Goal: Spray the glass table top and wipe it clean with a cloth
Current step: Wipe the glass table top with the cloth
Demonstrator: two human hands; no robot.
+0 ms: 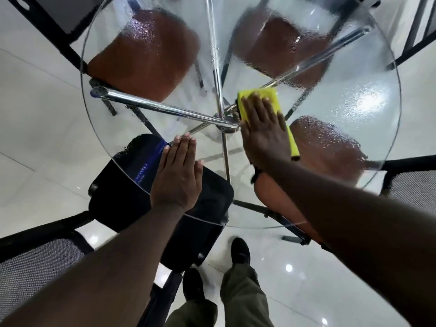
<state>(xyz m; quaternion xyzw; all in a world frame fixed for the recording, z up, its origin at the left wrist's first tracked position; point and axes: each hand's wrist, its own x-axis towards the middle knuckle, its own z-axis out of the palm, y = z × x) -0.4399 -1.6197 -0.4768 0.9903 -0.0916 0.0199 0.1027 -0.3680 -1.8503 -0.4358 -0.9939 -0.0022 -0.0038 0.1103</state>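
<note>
A round glass table top (368, 100) fills the view, its far and right parts covered in wet droplets and streaks. My right hand (263, 128) lies flat with straight fingers on a folded yellow cloth (271, 95), pressing it onto the glass near the centre. Part of the cloth shows beyond the fingertips and along the hand's right side. My left hand (177, 175) rests flat, fingers straight and together, on the glass near the front left rim. No spray bottle is in view.
Chrome legs (165, 109) cross under the glass. Brown-seated chairs (146, 57) stand around the table and a black-seated chair (122, 185) sits under its near left edge. My shoes (240, 251) stand on the glossy white tile floor.
</note>
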